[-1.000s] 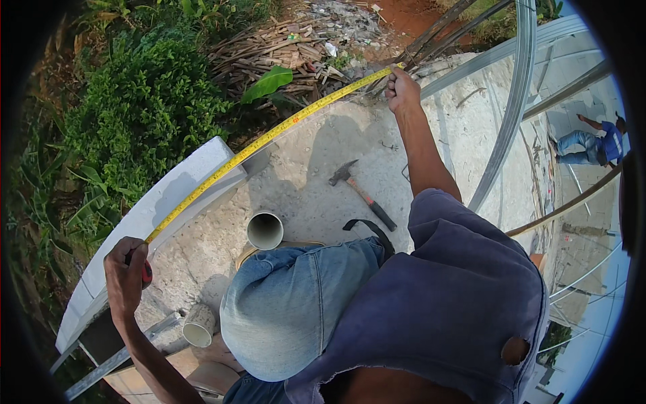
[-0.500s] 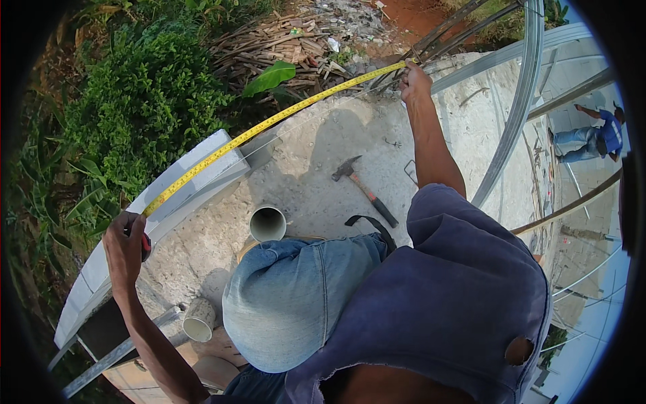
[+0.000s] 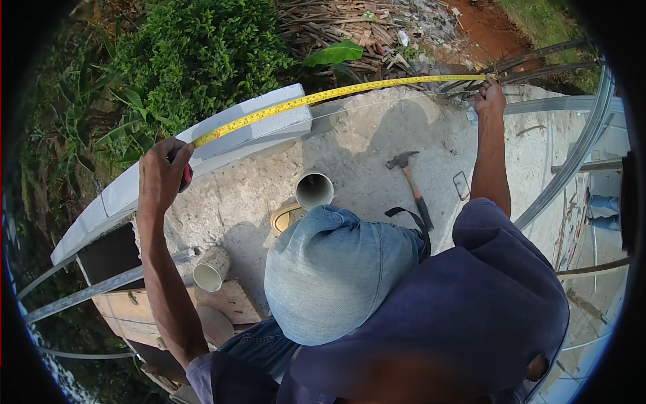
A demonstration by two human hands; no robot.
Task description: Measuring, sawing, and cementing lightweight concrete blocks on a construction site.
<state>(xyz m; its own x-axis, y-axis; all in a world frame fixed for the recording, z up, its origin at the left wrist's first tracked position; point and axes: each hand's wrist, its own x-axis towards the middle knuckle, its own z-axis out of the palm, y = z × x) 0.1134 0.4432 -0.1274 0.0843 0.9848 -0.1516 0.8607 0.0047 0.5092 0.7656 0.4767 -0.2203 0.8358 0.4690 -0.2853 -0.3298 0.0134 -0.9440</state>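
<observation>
My left hand is closed around the red and black case of a tape measure, which mostly hides in the palm. From it a yellow blade stretches to the right, above a row of pale blocks and the slab's far edge. At the blade's far end, my right hand grips the tip between thumb and fingers, close to some dark bars. A thin string runs near the blade. On the rough concrete slab lies a hammer with an orange and black handle, below the blade.
Two open pipe pieces, one by my knee and another near my left forearm, stand on the slab. Metal channels curve at right. Beyond the slab's edge are bushes and a wood pile. Another person's legs show at far right.
The view has shifted, so hands, tape and slab appear farther right. Both hands keep their hold on the tape measure. The other person is now mostly cut off at the right rim.
</observation>
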